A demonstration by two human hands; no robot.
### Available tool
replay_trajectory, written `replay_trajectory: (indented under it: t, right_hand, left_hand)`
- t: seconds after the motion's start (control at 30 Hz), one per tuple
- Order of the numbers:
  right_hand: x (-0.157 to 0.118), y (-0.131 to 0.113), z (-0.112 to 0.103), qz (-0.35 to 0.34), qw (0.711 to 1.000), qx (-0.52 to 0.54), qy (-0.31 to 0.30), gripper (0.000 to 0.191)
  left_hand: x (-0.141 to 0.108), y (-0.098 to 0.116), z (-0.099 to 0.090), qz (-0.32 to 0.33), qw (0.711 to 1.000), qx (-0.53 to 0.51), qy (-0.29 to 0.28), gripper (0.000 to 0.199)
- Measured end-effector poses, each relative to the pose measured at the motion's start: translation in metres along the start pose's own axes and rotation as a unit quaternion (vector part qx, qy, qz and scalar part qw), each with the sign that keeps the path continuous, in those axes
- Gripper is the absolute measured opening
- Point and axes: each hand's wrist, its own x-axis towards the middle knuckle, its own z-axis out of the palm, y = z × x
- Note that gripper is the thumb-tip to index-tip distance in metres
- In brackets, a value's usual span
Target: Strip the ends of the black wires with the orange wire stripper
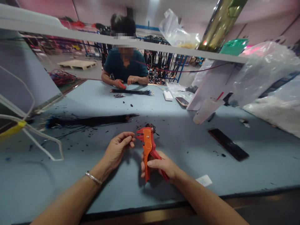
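Note:
My right hand point(159, 165) is wrapped round the handles of an orange and red wire stripper point(148, 145), its jaws pointing to the left. Thumb and fingers of my left hand point(120, 143) pinch a thin dark wire point(134, 137), whose tip is close to the stripper's jaws; whether it lies inside them I cannot tell. Behind the tool is a small heap of dark offcuts point(151, 126). To the left, a long bundle of black wires point(93, 120) lies across the table, several strands straying from it.
Across the table point(178, 187) a person point(125, 67) holds a red tool point(121, 85) by another wire bundle point(131, 92). A dark phone point(228, 143) lies at right, a white label point(204, 180) nearer. White cables point(47, 140) hang at left. A shelf point(150, 46) spans above.

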Motion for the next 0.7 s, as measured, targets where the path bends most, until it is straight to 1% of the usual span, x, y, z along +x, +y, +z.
replay_trajectory:
  t: [0.13,0.33,0.53,0.7]
  right_hand:
    - [-0.0012,-0.0016,0.0009,-0.005,1.0,0.014,0.0,0.04]
    - [-0.0033,-0.0004,0.0027,0.001,0.999,0.021,-0.026,0.036]
    - [-0.005,-0.0012,0.0041,-0.008,0.999,0.03,-0.036,0.035]
    - [-0.0063,-0.0022,0.0039,-0.009,0.999,0.024,-0.043,0.035]
  left_hand:
    - [0.0019,0.0006,-0.0009,0.011,1.0,-0.019,0.013,0.034]
    - [0.0014,0.0008,0.0,0.017,1.0,-0.01,0.008,0.033]
    - [-0.0009,0.0013,0.0021,0.05,0.998,0.032,-0.007,0.033]
    - [-0.0004,-0.0028,-0.0007,0.08,0.993,0.089,-0.024,0.027]
